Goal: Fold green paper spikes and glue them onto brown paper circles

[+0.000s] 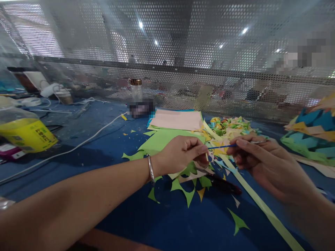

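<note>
My right hand (269, 164) pinches a thin blue stick (222, 146), whose pale rear end shows past the fingers. The tip of the stick reaches the fingertips of my left hand (185, 153), which is closed in a pinch. A narrow pale-yellow edge, perhaps of paper, shows at those fingertips; the rest is hidden. Beneath the hands lie green paper offcuts (187, 193) and a dark tool with a reddish handle (227, 185), partly covered. Green paper sheets (167, 137) lie behind my left hand, and a long pale-green strip (261, 202) runs under my right.
Behind the hands are a pink paper stack (178, 119) and a heap of small curled paper pieces (232, 123). Layered coloured paper (309, 139) stands at right. A yellow-labelled container (28, 134), a white cable (86, 141) and a lidded bottle (136, 91) occupy the left and back.
</note>
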Demonstrator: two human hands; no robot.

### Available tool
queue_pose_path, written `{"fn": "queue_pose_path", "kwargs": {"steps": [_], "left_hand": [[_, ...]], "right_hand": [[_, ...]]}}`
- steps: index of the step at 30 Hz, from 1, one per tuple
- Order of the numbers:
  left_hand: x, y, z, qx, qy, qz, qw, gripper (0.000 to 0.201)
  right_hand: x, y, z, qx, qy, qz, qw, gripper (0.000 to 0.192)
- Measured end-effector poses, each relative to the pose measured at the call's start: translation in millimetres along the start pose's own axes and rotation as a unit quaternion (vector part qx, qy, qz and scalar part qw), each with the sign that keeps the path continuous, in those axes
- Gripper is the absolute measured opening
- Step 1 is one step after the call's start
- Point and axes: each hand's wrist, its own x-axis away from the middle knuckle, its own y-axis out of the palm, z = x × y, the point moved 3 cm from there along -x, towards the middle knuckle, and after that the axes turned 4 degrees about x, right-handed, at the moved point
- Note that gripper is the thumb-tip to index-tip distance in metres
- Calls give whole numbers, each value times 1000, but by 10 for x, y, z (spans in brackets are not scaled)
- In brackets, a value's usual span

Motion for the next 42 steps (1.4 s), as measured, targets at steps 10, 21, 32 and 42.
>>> {"fn": "queue_pose_path", "kwargs": {"steps": [10, 21, 32, 42], "left_hand": [[-38, -63, 15, -37, 32, -11, 999, 26], [-43, -47, -11, 91, -43, -18, 995, 19], [-65, -84, -23, 99, -64, -46, 992, 17], [-34, -121, 0, 149, -104, -94, 979, 24]], "right_hand": [[9, 6, 29, 27, 6, -28, 999, 43], [3, -10, 79, 24, 29, -61, 997, 45], [8, 25, 68, 29, 31, -93, 995, 41], [10, 11, 39, 16, 1, -109, 994, 38]]}}
